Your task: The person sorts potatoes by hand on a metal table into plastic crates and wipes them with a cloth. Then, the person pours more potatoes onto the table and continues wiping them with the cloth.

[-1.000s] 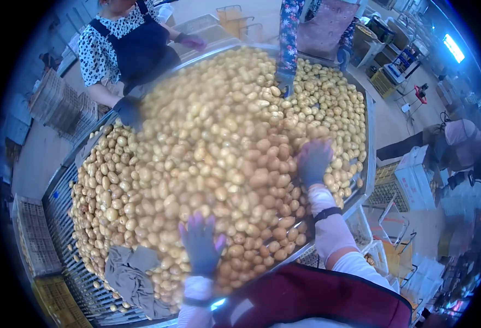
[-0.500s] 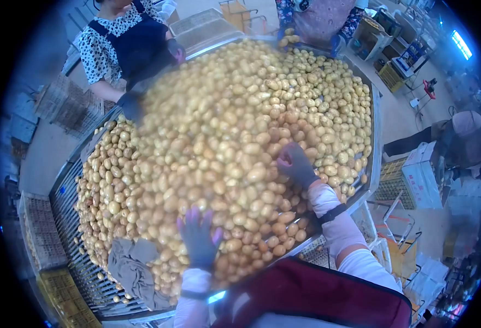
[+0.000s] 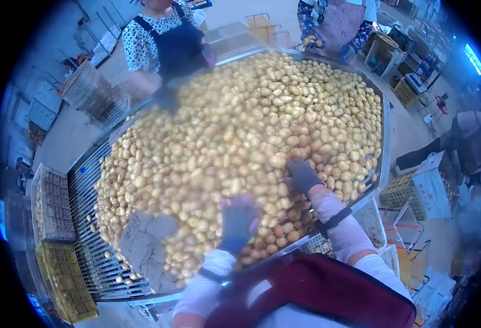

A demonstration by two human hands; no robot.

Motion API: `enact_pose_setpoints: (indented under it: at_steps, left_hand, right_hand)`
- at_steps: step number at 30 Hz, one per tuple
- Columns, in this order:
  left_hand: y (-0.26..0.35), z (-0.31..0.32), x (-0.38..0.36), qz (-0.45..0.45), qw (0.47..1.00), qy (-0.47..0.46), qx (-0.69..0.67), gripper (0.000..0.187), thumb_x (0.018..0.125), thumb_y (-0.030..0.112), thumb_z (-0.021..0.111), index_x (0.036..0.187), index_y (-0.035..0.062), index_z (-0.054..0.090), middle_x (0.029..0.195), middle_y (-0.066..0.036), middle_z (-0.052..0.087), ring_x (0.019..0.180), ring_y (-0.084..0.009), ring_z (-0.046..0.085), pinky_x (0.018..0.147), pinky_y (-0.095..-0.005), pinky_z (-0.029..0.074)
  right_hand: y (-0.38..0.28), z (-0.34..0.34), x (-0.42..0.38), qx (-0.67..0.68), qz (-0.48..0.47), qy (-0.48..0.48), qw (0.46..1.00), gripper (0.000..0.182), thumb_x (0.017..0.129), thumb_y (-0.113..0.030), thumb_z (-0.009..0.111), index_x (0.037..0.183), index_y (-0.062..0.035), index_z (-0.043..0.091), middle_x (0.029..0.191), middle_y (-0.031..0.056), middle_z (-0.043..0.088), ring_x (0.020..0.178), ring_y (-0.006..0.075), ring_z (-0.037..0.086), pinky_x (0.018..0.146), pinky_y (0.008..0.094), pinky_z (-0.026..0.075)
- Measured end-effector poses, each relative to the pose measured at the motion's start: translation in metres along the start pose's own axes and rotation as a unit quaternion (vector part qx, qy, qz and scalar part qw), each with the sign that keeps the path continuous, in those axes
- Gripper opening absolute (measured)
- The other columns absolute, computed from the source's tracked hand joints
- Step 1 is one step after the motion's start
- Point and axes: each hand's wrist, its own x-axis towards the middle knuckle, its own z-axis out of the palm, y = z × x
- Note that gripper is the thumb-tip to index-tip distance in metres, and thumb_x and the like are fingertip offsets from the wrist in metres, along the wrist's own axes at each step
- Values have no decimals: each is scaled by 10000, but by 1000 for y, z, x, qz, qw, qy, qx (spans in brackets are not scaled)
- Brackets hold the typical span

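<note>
Small oval yellow-brown potatoes (image 3: pixel 284 128) lie heaped on a slatted metal table (image 3: pixel 84 202). My left hand (image 3: pixel 239 221), in a grey glove with purple fingertips, rests on the near side of the heap with its fingers spread, holding nothing. Further right, my right hand (image 3: pixel 304 177), gloved too, touches the potatoes. Its fingers point left and stand apart from the thumb, and no potato shows in its grasp. Browner potatoes (image 3: pixel 278 235) lie between the hands and the table's near edge. A crumpled grey cloth (image 3: pixel 145 246) lies on the left part of the heap.
Across the table, one co-worker (image 3: pixel 177 49) reaches a blurred gloved hand into the heap. Another co-worker (image 3: pixel 341 22) holds several potatoes at the far edge. Crates stand left, one grey (image 3: pixel 54 205) and one yellow (image 3: pixel 68 281). A box-topped crate (image 3: pixel 420 191) stands right.
The view has shifted, so the table sits further right and lower. My left hand has moved right across the potatoes, nearer my right hand. My right hand's curled fingers have opened.
</note>
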Motion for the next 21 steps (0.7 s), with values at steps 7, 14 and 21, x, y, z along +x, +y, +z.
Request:
enact_pose_setpoints:
  at_steps: [7, 14, 21]
  left_hand:
    - [13, -14, -18, 17, 990, -42, -135, 361, 811, 219, 679, 1164, 143, 673, 1297, -130, 576, 1216, -413, 496, 1070, -502, 389]
    - [-45, -25, -70, -17, 987, 130, -98, 467, 890, 184, 642, 1347, 103, 589, 1469, -184, 475, 1385, -424, 394, 1133, -509, 333]
    - [-70, -32, -34, 17, 985, 154, -73, 474, 877, 194, 669, 1342, 134, 597, 1458, -152, 488, 1361, -415, 412, 1127, -518, 335]
  right_hand:
    - [28, 9, -66, 299, -9, 180, 937, 509, 859, -362, 666, 1250, -48, 582, 1186, 121, 578, 1083, 301, 568, 907, 434, 500]
    - [141, 68, -315, -13, 273, 459, 845, 279, 863, -162, 524, 1090, -10, 579, 968, 61, 595, 891, 202, 588, 758, 356, 497]
    - [299, 223, -462, 302, 455, 569, 615, 409, 1025, -245, 420, 1332, 14, 497, 1286, 143, 553, 1156, 278, 532, 993, 390, 424]
